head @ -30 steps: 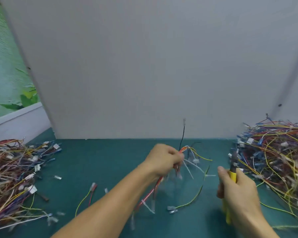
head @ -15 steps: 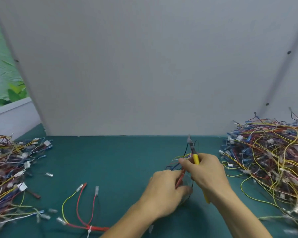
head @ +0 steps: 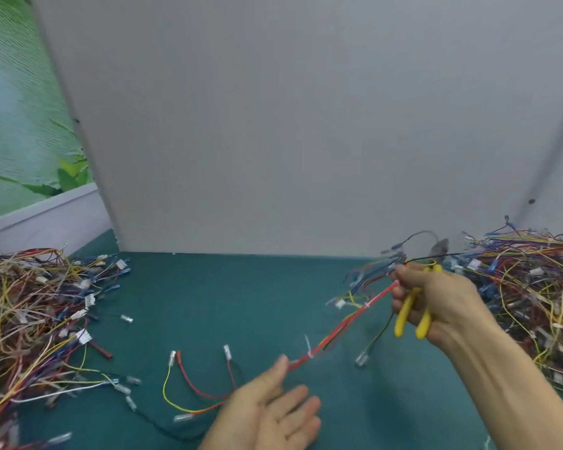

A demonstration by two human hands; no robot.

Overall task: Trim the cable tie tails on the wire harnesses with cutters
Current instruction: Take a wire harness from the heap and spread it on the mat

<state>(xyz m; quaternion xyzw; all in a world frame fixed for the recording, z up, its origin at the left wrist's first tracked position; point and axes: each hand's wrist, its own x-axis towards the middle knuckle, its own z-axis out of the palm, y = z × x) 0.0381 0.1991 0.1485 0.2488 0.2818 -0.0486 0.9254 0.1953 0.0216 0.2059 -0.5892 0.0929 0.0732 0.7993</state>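
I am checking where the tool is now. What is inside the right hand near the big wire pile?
The right hand grips yellow cutters and one end of a red wire harness. The hand covers the middle of the cutters and how the harness is held.

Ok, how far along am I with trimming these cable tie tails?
Done: I cannot tell which harnesses are trimmed; tangled ones lie in a left pile and a right pile. In hand: your right hand grips the yellow cutters and pinches a red harness running down to your open left hand. Left: a white tie tail on it sticks up, uncut.
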